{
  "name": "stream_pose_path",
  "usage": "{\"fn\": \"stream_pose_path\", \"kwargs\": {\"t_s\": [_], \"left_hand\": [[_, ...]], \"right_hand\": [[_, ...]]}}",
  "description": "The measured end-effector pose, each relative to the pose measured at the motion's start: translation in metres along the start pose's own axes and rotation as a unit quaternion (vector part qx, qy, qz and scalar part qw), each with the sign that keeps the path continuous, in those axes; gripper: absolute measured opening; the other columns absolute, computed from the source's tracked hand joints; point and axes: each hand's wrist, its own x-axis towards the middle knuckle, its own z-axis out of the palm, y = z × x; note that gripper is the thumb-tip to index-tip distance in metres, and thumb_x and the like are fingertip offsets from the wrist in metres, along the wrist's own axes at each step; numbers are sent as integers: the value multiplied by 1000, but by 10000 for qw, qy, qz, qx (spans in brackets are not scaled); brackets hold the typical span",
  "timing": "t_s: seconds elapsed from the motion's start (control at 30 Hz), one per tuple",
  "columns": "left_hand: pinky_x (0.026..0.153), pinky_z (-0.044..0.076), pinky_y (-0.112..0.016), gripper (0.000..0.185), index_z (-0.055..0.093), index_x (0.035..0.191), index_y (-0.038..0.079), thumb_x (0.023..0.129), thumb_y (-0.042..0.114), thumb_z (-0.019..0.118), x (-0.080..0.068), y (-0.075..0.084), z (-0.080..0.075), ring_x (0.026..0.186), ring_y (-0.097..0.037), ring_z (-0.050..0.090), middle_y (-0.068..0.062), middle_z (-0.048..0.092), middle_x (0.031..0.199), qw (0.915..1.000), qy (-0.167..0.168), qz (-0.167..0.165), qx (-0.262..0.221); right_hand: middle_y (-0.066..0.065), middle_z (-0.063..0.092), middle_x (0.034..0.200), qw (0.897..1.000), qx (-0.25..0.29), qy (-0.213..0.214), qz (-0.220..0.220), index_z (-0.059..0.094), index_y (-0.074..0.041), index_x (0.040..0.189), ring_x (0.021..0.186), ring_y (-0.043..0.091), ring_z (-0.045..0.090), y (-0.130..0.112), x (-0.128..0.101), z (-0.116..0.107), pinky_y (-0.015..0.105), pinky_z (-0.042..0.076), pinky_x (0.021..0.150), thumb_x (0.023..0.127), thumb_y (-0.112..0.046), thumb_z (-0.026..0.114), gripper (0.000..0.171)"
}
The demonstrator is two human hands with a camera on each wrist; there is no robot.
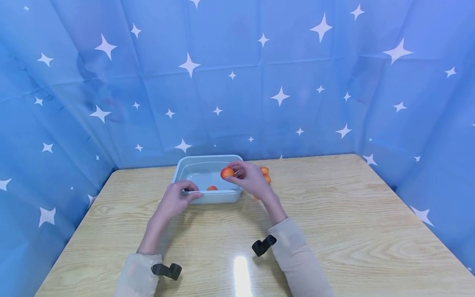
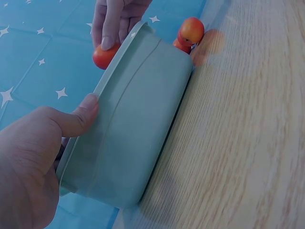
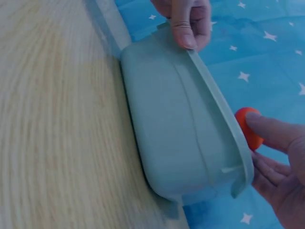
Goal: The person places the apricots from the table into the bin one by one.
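A pale blue-green plastic basin sits toward the back of the table. My left hand grips its near left rim, thumb outside and fingers over the inner side. Above the basin's right part, my right hand pinches a round orange-red fruit between thumb and fingertips; the right wrist view shows this fruit just past the rim. One more such fruit lies inside, half hidden by the near wall. Right of the basin, several fruits lie on the table, partly behind my right hand.
The wood-grain table extends to both sides and toward me. A blue curtain with white stars hangs behind it and along its sides. Each sleeve carries a black wrist camera.
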Motion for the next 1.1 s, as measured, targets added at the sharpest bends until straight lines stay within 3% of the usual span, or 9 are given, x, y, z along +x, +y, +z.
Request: {"fn": "stream_pose_path", "kwargs": {"t_s": [0.3, 0.57, 0.93, 1.1], "left_hand": [[86, 50, -42, 10, 73, 89, 15, 88, 20, 81, 0, 0, -1, 87, -18, 61, 5, 67, 86, 10000, -19, 46, -16], [85, 50, -42, 11, 73, 90, 13, 88, 20, 81, 1, 0, -2, 87, -18, 62, 4, 68, 87, 10000, -3, 44, 26], [84, 49, -42, 15, 73, 92, 11, 84, 18, 84, 1, 0, -1, 88, -22, 59, 1, 68, 88, 9999, 75, -78, -16], [81, 48, -41, 14, 73, 91, 11, 84, 18, 84, 1, -1, -2, 83, -21, 58, 1, 66, 87, 10000, 72, -51, -11]], "right_hand": [[7, 69, 114, 10000, 30, 8, -34, 67, -8, 123, 96, 21, 69, -2, 2, 12, 34, 56, 84, 91, -22, 78, 36], [13, 70, 111, 9992, 233, -272, -149, 63, -4, 127, 99, 21, 71, -4, 4, 19, 32, 56, 88, 93, -15, 75, 38], [10, 72, 107, 9993, 136, -182, -297, 65, -4, 125, 97, 21, 72, -10, 3, 14, 34, 56, 85, 94, -15, 74, 34], [16, 70, 113, 9991, 85, -234, -342, 64, -4, 127, 99, 22, 70, -16, 2, 9, 35, 56, 87, 96, -17, 72, 34]]}}
